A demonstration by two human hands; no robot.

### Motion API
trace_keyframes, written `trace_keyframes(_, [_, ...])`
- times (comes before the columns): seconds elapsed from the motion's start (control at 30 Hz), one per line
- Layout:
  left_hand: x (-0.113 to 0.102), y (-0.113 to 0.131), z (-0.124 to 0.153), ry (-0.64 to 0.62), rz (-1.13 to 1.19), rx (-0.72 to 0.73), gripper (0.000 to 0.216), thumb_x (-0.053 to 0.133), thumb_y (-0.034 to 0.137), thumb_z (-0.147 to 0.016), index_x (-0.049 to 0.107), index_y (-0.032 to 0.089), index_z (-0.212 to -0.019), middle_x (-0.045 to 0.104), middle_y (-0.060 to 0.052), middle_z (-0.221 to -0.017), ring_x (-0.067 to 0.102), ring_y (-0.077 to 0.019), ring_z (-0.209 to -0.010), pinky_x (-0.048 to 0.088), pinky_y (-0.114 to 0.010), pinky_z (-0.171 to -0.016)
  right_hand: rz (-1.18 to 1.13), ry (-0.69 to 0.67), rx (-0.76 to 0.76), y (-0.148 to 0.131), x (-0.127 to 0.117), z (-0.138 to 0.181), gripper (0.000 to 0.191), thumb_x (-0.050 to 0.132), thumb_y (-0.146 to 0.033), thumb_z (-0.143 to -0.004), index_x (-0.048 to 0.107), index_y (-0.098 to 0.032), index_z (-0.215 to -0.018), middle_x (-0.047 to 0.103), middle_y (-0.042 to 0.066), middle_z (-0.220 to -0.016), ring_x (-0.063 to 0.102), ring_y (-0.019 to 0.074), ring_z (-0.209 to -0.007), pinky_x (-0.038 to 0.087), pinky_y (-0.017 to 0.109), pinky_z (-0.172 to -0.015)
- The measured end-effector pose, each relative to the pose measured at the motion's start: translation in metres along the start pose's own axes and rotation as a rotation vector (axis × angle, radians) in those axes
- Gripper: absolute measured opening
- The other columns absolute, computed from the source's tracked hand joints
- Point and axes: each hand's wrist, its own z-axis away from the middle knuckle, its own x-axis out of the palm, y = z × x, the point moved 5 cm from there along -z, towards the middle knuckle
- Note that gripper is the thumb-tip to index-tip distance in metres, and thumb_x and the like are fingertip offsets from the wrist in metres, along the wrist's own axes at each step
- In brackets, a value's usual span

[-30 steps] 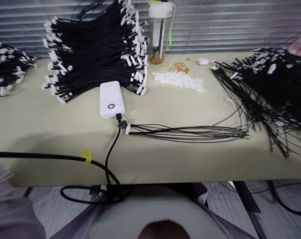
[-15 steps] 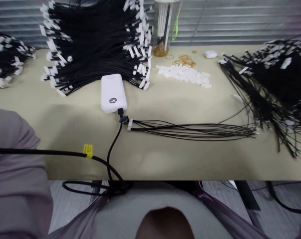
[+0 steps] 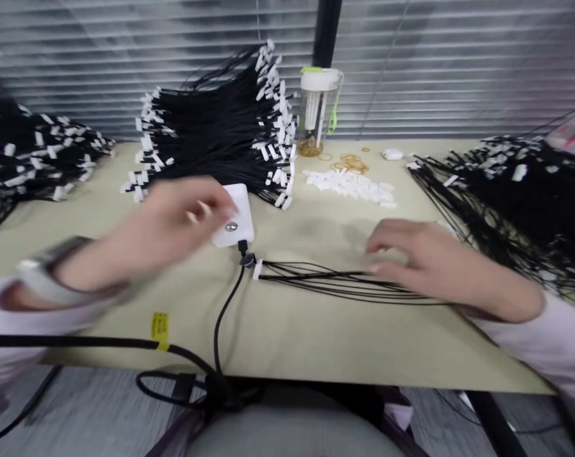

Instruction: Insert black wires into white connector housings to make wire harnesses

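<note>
My left hand [image 3: 173, 222] is blurred by motion and hovers over the white power bank [image 3: 235, 222]; its fingers look loosely curled, but I cannot tell whether they hold anything. My right hand [image 3: 411, 260] rests with fingers spread over the loose bundle of thin black cables [image 3: 344, 282] that lies across the table's middle. The bundle's white-tagged end [image 3: 257, 270] lies beside the black cable plugged into the power bank. A watch sits on my left wrist [image 3: 44, 270].
A big fan-shaped heap of black tagged cables [image 3: 221, 133] lies at the back, with another heap at the far left [image 3: 25, 165] and one at the right [image 3: 511, 184]. White tags [image 3: 349, 185], rubber bands [image 3: 349, 164] and a clear bottle [image 3: 320, 108] stand behind. A thick black cable with a yellow label [image 3: 160, 327] crosses the front edge.
Both hands have come into view over the table: the left swung up to the power bank, the right landed on the loose cable bundle. The camera tilted up.
</note>
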Motion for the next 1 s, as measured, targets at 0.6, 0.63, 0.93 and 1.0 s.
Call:
trace_keyframes(0.6, [0.056, 0.040, -0.018, -0.199, 0.080, 0.044, 0.022, 0.049, 0.040, -0.078, 0.049, 0.018, -0.076, 0.052, 0.002, -0.067, 0.048, -0.0117, -0.059, 0.037, -0.024, -0.055, -0.272, -0.115, -0.061, -0.040, 0.035, -0.030, 0.024, 0.037, -0.030, -0.088, 0.057, -0.017, -0.082, 0.056, 0.000, -0.070, 0.050, 0.0100, -0.065, 0.036, 0.022, -0.062])
trace_keyframes(0.63, [0.056, 0.037, -0.021, -0.185, 0.188, -0.010, 0.023, 0.050, 0.041, -0.077, 0.049, 0.019, -0.075, 0.050, 0.004, -0.061, 0.047, -0.0104, -0.055, 0.036, -0.022, -0.052, -0.298, -0.118, -0.028, -0.036, 0.032, -0.029, 0.025, 0.037, -0.030, -0.088, 0.056, -0.018, -0.080, 0.054, -0.001, -0.065, 0.048, 0.0086, -0.059, 0.035, 0.021, -0.059])
trace_keyframes(0.93, [0.086, 0.031, -0.022, -0.330, 0.939, -0.256, 0.028, 0.044, 0.041, -0.081, 0.052, 0.015, -0.071, 0.058, 0.001, -0.057, 0.056, -0.0082, -0.051, 0.048, -0.020, -0.049, -0.497, -0.089, 0.074, -0.034, 0.032, -0.025, 0.024, 0.044, -0.036, -0.084, 0.059, -0.018, -0.090, 0.056, -0.002, -0.070, 0.044, 0.0069, -0.058, 0.034, 0.019, -0.055])
trace_keyframes(1.0, [0.091, 0.036, -0.020, -0.373, 1.008, -0.290, 0.028, 0.046, 0.040, -0.081, 0.055, 0.015, -0.073, 0.060, 0.000, -0.061, 0.059, -0.0089, -0.055, 0.051, -0.021, -0.054, -0.465, -0.112, 0.061, -0.040, 0.038, -0.026, 0.025, 0.042, -0.035, -0.085, 0.059, -0.017, -0.080, 0.051, -0.003, -0.061, 0.040, 0.0060, -0.053, 0.030, 0.019, -0.051])
